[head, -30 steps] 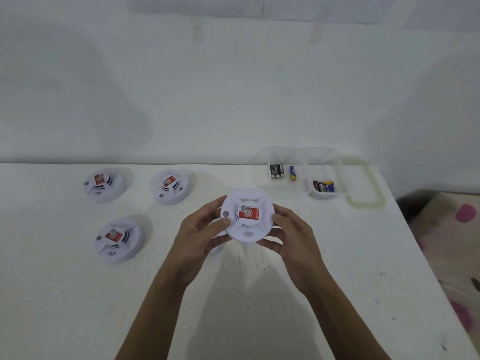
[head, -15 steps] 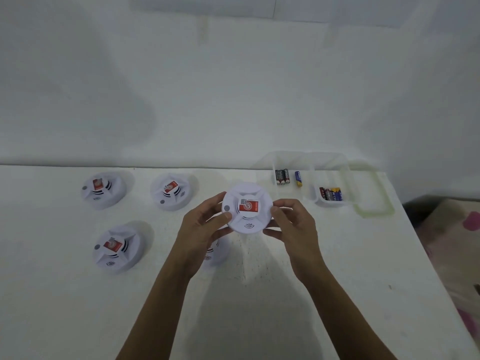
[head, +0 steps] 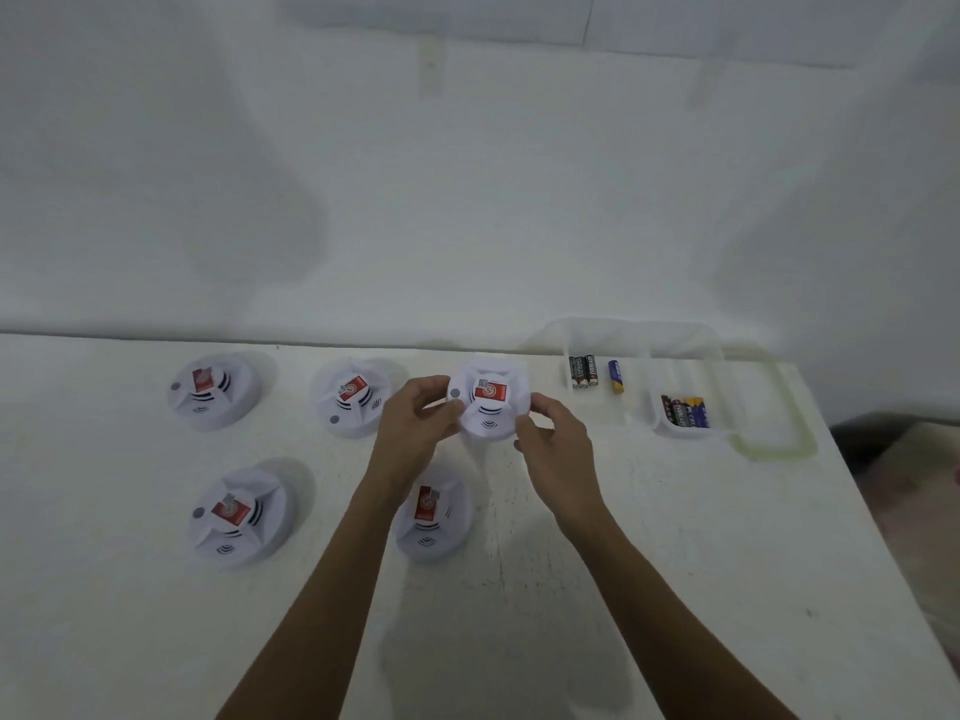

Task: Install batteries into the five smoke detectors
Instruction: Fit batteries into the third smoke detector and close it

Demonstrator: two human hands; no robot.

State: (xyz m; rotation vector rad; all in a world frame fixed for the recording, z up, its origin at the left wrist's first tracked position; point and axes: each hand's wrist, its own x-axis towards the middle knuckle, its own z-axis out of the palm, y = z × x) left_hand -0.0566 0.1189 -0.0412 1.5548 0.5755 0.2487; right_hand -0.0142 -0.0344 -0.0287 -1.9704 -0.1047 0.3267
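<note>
One smoke detector (head: 488, 402) is gripped by its rim in the curled fingers of left hand (head: 415, 423) and right hand (head: 556, 444), beside the tray (head: 680, 433) of loose batteries (head: 584, 371), while four other detectors (head: 236, 514) lie closed on the table (head: 675, 563), so most of the installing is judged outstanding.

near detector (head: 436, 517): left side hidden behind left forearm (head: 332, 589). held detector (head: 488, 402): rim partly under fingers (head: 543, 407). batteries (head: 687, 412): labels blurred, count unclear. 2 forearms: cut by bottom edge.

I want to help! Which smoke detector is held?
The smoke detector nearest the battery tray, gripped by left hand and right hand; the other four lie on the table.
</note>
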